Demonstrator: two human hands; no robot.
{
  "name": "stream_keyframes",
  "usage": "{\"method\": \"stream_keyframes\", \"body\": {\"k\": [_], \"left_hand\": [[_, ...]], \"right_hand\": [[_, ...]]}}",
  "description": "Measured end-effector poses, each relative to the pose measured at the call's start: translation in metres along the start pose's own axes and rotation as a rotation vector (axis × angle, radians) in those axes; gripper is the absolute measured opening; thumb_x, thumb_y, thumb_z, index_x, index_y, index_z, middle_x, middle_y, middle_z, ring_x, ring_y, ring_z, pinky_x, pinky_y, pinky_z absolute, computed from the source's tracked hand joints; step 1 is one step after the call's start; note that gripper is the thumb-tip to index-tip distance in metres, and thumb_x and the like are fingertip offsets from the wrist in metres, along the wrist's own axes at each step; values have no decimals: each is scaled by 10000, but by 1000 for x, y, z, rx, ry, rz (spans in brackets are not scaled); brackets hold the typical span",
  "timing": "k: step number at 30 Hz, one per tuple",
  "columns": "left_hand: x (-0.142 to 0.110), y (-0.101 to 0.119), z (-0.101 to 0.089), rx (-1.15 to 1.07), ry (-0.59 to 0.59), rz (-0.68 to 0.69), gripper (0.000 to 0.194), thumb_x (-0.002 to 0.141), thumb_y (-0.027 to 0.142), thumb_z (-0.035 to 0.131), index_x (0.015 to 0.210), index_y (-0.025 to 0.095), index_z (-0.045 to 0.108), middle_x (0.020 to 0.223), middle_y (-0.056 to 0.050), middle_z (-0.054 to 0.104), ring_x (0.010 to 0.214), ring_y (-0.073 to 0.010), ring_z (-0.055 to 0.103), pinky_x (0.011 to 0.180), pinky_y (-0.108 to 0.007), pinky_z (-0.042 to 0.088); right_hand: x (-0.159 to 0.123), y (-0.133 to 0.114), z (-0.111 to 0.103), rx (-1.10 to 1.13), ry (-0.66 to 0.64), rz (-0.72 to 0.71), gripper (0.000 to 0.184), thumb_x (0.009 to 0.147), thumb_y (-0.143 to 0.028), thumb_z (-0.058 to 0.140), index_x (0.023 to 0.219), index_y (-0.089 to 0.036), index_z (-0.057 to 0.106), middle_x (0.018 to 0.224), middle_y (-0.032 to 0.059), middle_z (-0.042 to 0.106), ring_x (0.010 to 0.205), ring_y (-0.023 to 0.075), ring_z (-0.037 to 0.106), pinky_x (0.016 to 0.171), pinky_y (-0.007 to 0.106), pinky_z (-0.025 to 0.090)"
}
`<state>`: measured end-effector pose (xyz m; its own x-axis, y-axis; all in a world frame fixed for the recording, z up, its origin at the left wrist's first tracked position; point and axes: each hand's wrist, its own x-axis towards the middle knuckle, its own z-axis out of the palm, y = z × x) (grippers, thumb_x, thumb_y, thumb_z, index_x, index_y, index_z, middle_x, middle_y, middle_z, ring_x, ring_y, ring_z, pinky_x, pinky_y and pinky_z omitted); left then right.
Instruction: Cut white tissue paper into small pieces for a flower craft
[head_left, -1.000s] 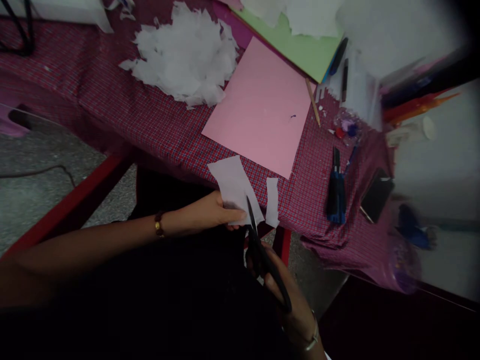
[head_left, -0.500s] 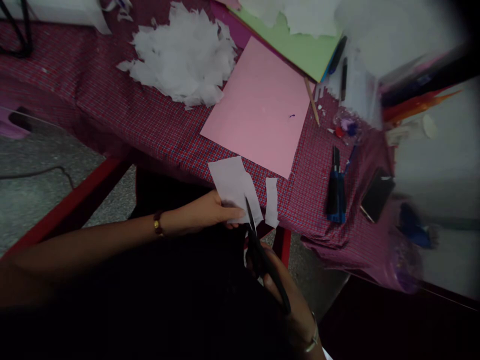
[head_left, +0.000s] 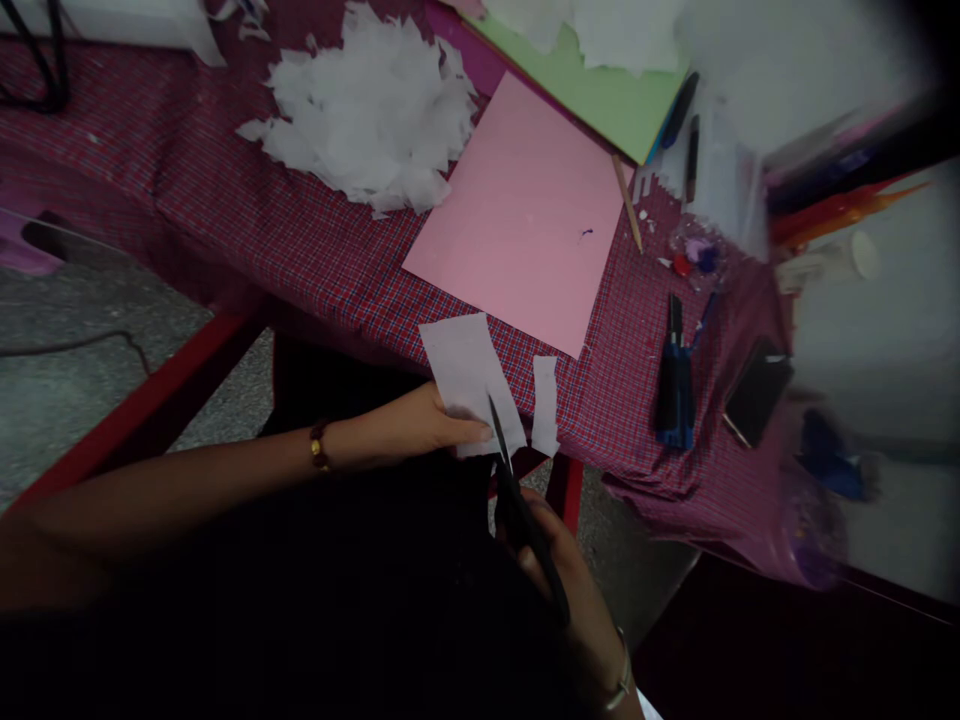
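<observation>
My left hand (head_left: 424,425) pinches the lower edge of a white paper piece (head_left: 466,375) that hangs over the table's near edge. Black scissors (head_left: 521,510) are gripped in my right hand (head_left: 574,590), their blades pointing up into the paper's lower right part. A narrow white strip (head_left: 544,405) lies on the checked cloth just right of the blades. A bead bracelet circles my left wrist, and a band shows on my right wrist.
A pink sheet (head_left: 525,215) lies beyond the paper, a green sheet (head_left: 600,100) behind it. A heap of white scraps (head_left: 371,110) sits at the back left. A pencil (head_left: 625,205), blue cutter (head_left: 675,385), pens and a dark phone (head_left: 757,390) lie right. The red table frame (head_left: 150,400) runs below.
The scissor blades have crept slightly further up into the white paper. My left hand holds the paper in nearly the same place.
</observation>
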<state>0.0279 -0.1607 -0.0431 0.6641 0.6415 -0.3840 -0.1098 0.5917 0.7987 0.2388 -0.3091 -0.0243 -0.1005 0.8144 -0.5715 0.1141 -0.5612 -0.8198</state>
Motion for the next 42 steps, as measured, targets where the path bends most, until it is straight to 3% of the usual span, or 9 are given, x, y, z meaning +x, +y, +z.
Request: {"method": "stream_keyframes", "body": {"k": [5, 8, 11, 21, 27, 36, 42], "left_hand": [[-4, 6, -1, -1, 30, -29, 244, 761, 259, 726, 983, 157, 713, 1014, -63, 748, 903, -174, 670, 843, -322, 540], [-6, 11, -2, 13, 119, -29, 269, 798, 324, 689, 994, 140, 708, 1012, -73, 747, 866, -175, 666, 771, -297, 541], [-6, 13, -3, 67, 170, -22, 233, 812, 325, 666, 922, 123, 710, 933, -55, 746, 797, -156, 645, 755, -285, 534], [-6, 9, -1, 171, -10, 36, 82, 797, 216, 644, 844, 150, 652, 809, 0, 681, 736, -125, 593, 728, -259, 505], [-6, -1, -2, 176, -38, 16, 157, 805, 256, 662, 916, 144, 657, 950, -43, 688, 832, -151, 609, 769, -282, 503], [-6, 2, -2, 129, -71, 50, 209, 786, 290, 689, 934, 148, 651, 911, -36, 673, 796, -140, 591, 736, -273, 495], [-9, 16, -5, 175, 150, 88, 246, 812, 389, 608, 872, 152, 638, 802, -6, 635, 724, -137, 551, 675, -264, 466]], "right_hand": [[-4, -11, 3, -61, 65, 15, 528, 798, -635, 710, 1170, -261, 710, 1080, 73, 657, 940, 256, 607, 848, 395, 517], [-10, -20, 4, -38, 38, 34, 554, 825, -621, 690, 1264, -284, 661, 1066, 68, 657, 902, 249, 612, 814, 383, 521], [-16, -21, 3, 2, -12, 45, 625, 834, -630, 677, 1363, -309, 587, 1160, 79, 661, 992, 273, 628, 863, 391, 523], [-9, -19, 5, 15, -37, 22, 611, 882, -633, 612, 1394, -305, 554, 1111, 71, 691, 1007, 275, 638, 878, 390, 531], [-5, -24, 5, -27, -47, -15, 568, 902, -612, 602, 1394, -330, 554, 1279, 63, 652, 1060, 269, 637, 916, 380, 522], [7, -22, 8, -65, -21, -15, 595, 823, -686, 655, 1248, -271, 645, 899, 27, 594, 800, 208, 540, 685, 311, 491], [8, -25, 8, -82, -26, -1, 583, 799, -691, 682, 1197, -264, 681, 1002, 51, 649, 882, 224, 576, 794, 327, 503]]}}
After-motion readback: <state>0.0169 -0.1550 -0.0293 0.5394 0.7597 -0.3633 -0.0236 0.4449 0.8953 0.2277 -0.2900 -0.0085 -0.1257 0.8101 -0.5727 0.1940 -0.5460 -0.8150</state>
